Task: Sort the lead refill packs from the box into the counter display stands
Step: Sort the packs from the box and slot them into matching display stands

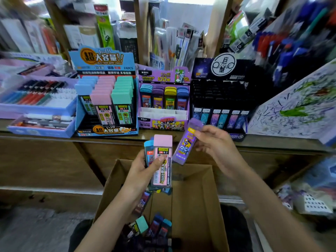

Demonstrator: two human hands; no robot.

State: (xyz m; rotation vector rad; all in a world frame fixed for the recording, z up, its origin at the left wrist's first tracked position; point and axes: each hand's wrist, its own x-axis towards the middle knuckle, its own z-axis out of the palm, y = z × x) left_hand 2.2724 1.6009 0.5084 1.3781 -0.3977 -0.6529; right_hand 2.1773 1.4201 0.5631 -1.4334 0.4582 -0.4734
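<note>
Sorting looks partly done, as far as I can judge. On the counter (36, 136) three stands already carry stock. The blue stand (106, 132) has columns of blue-, pink- and green-capped packs, with what looks like room at the front of its left column. The purple stand (163, 124) shows four colour columns at the back and bare front tiers. The black stand (221, 70) has a full front row; its upper rows are too dark to read.

Below, the box (196, 197) stands open in front of the counter with a heap of packs (154, 228) at its bottom, so a fair share remains.

The left hand (143, 170) grips a small bundle over the box, thumb pressed across the pink pack (162, 160), with a blue pack (148, 151) behind it and more underneath that I cannot count. The right hand (216, 144) pinches the purple pack (187, 144) near its cap end between thumb and fingers, tilted just below the purple stand, where it probably belongs.
</note>
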